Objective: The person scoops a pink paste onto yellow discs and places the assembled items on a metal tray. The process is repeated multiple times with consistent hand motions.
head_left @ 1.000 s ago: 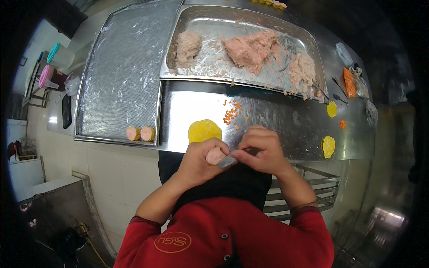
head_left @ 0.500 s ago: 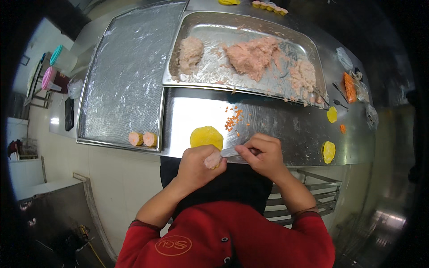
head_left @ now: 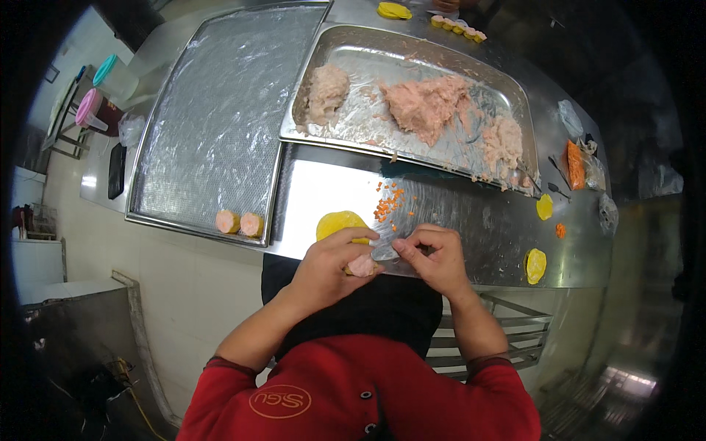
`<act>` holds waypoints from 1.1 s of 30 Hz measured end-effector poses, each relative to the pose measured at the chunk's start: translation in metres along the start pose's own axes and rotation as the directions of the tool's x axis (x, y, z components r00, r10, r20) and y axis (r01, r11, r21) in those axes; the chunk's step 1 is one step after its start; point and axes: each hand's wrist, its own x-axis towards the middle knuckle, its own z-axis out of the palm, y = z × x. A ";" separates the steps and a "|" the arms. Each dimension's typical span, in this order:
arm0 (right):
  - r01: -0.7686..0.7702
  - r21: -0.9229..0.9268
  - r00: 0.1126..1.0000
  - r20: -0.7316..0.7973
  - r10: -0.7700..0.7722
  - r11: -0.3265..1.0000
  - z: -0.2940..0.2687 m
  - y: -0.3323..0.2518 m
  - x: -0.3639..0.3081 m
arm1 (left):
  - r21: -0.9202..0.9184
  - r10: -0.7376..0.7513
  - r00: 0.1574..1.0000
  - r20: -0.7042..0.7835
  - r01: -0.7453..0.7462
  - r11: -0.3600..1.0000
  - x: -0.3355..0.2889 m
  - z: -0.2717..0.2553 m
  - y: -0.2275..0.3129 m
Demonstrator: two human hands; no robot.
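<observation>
My left hand point(head_left: 323, 266) is closed around a siu mai dumpling point(head_left: 361, 265), its pink meat filling showing at the top. Pinched in my right hand point(head_left: 437, 257) is a small flat metal spatula point(head_left: 384, 253), its blade close beside the dumpling. Just beyond my left hand lies a stack of round yellow wrappers point(head_left: 340, 223), partly covered by my fingers. Small orange diced bits point(head_left: 387, 204), like carrot, are scattered on the steel table past both hands. Two filled dumplings point(head_left: 251, 224) stand at the near right corner of a film-covered tray point(head_left: 202, 125).
A deep steel pan point(head_left: 412, 152) with mounds of pink minced meat point(head_left: 430, 106) stands at the back. More yellow wrappers point(head_left: 535, 266) lie at the right, near a bag of orange bits point(head_left: 575, 165). A row of dumplings point(head_left: 457, 28) sits at the far edge.
My left fingers have shifted around the dumpling, and more of its meat top shows. The spatula stays near it in my right hand. The whole view has shifted slightly.
</observation>
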 end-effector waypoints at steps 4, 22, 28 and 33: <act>0.101 -0.003 0.995 0.019 -0.101 0.995 -0.005 -0.007 0.004 | -0.002 -0.109 0.993 0.042 0.109 0.994 -0.006 0.000 0.002; 0.299 -0.026 0.948 0.120 -0.294 0.954 -0.018 -0.004 0.007 | -0.205 -0.204 0.975 0.082 0.217 0.954 -0.006 -0.001 0.001; 0.414 -0.070 0.901 0.172 -0.398 0.908 -0.002 -0.003 0.017 | -0.167 -0.250 0.963 0.095 0.263 0.950 -0.011 -0.001 0.014; 0.424 -0.122 0.905 0.068 -0.419 0.897 -0.003 -0.002 0.013 | -0.116 -0.227 0.973 0.041 0.231 0.966 -0.009 0.002 0.013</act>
